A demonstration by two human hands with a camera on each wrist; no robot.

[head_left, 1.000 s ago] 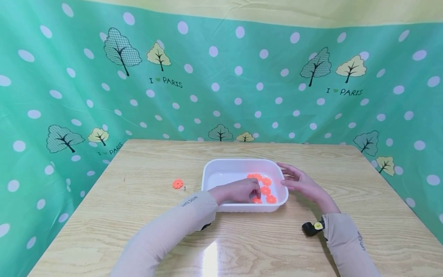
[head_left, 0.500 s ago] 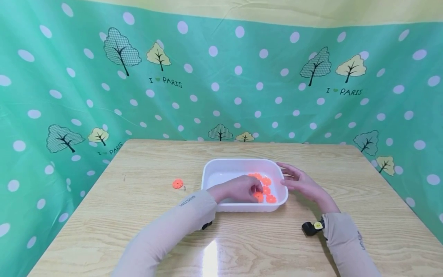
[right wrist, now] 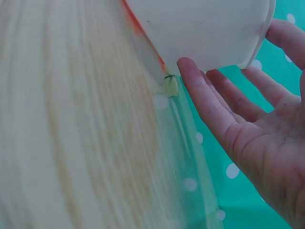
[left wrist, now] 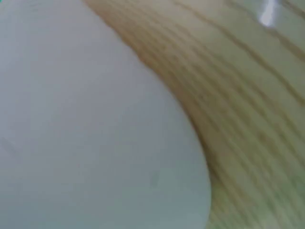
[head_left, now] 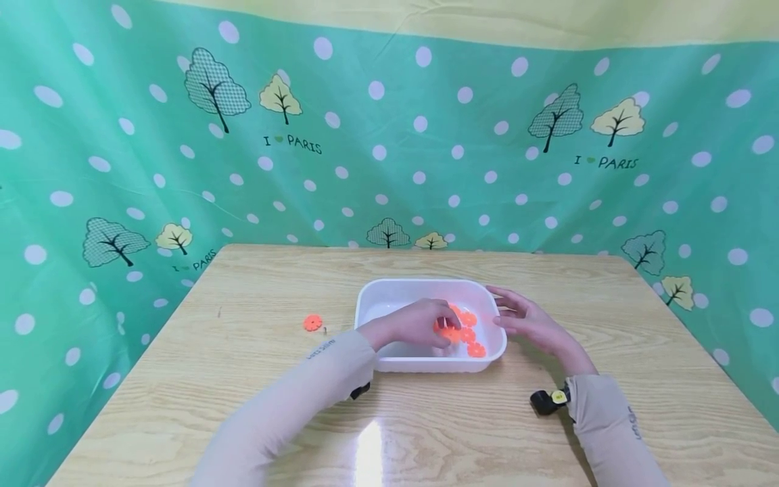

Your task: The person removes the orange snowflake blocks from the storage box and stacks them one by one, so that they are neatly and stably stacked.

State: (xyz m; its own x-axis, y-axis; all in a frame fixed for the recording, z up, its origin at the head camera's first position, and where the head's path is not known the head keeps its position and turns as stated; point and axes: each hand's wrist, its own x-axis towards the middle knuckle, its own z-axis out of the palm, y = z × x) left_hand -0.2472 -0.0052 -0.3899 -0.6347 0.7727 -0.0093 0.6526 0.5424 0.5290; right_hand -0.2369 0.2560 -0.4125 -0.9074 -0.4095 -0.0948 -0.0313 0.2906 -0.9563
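Inside a white plastic tray in the head view, my left hand reaches down with bent fingers and pinches an orange notched disc. More discs of the same kind, such as one orange disc, lie in the tray's right part. Only the tray's pale outer wall and wood show in the left wrist view. My right hand rests against the tray's right end, thumb at the rim. From the right wrist view, its fingers are nearly straight and touch the outer wall.
Left of the tray, a single orange disc lies on the wooden table, with a tiny metallic piece beside it. A green dotted curtain hangs behind the table. A black wrist camera sits below my right hand.
My left hand has moved back from the tray's near side toward its middle, with an orange disc between its fingers. The right hand and the tray have stayed put.
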